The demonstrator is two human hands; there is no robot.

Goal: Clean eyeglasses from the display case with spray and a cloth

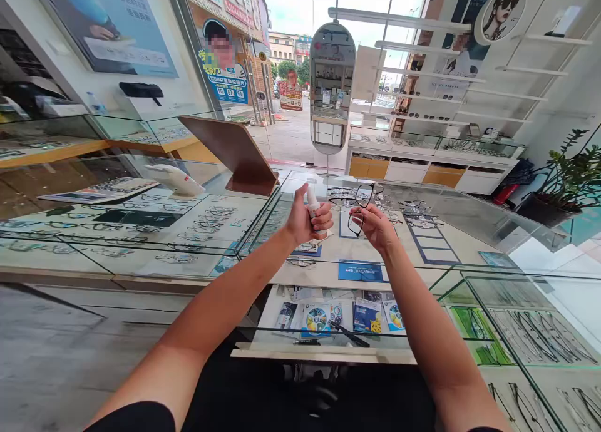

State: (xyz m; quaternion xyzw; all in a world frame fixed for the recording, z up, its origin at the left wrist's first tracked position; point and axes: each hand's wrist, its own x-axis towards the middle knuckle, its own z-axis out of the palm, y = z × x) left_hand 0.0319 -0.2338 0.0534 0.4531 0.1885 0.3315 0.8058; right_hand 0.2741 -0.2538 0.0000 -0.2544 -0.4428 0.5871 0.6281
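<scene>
My left hand is wrapped round a small white spray bottle, its top poking out above the fingers. To the right, my right hand pinches a pair of dark-rimmed eyeglasses by the frame. The glasses are turned on edge, one lens above the other, a short way from the bottle. Both hands are raised over the glass display counter. Part of the lower lens rim is close to my right fingertips. Something pale shows under my left hand, too small to name.
An open drawer with leaflets and a black pen-like tool sits before me. A brown-backed tabletop mirror or stand is at left. An oval mirror stands behind. Eyeglass frames fill the glass cases. A potted plant is at right.
</scene>
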